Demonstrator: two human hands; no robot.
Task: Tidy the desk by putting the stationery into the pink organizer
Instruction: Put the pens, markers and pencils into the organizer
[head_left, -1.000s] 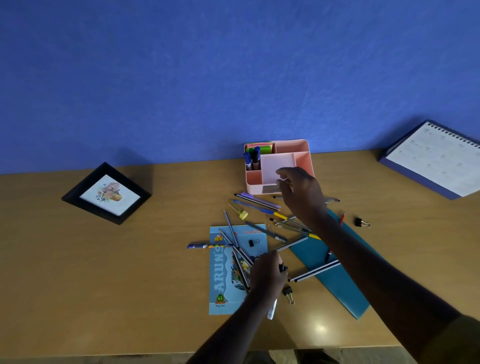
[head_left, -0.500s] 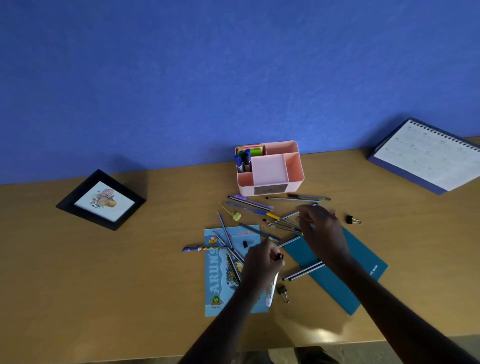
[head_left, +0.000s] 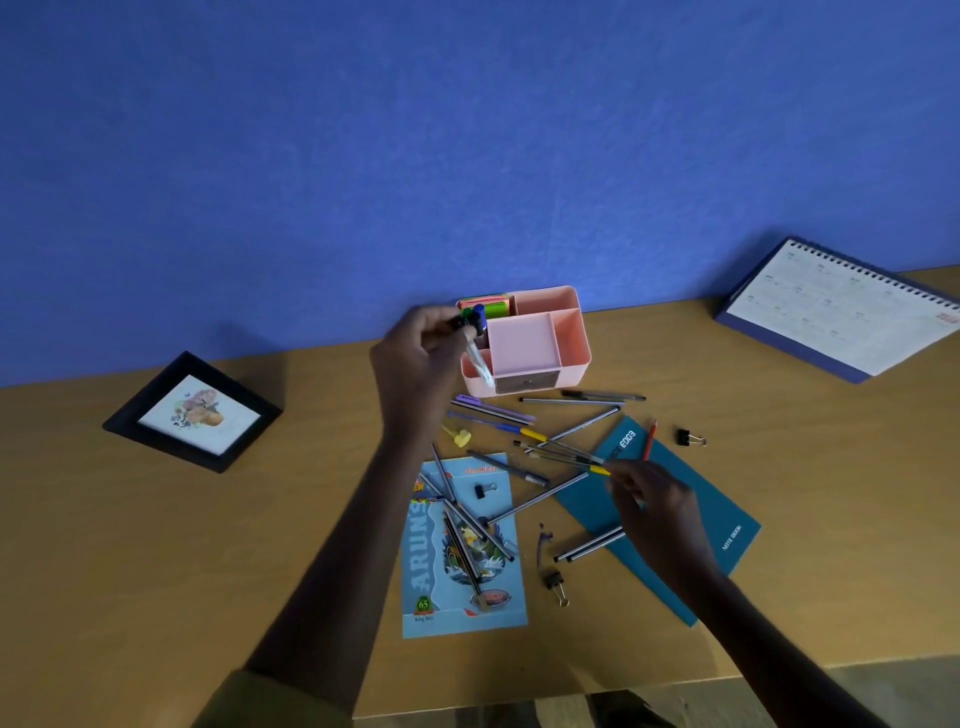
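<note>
Two hands reach over the bench (head_left: 208, 545). The left hand (head_left: 421, 358) hides the left wall of the pink organizer (head_left: 571, 332), and the clear pen (head_left: 479, 364) it pinches is blurred, its lower end at the front-left compartment. The organizer, pale pink with several compartments, stands mid-frame against the blue wall. Lower right of centre, the right hand (head_left: 660, 504) pinches a yellow-ended pen (head_left: 597, 469).

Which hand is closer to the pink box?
Left. The left hand holds a marker beside the pink organizer; the right hand pinches pens farther off, over the teal notebook.
</note>
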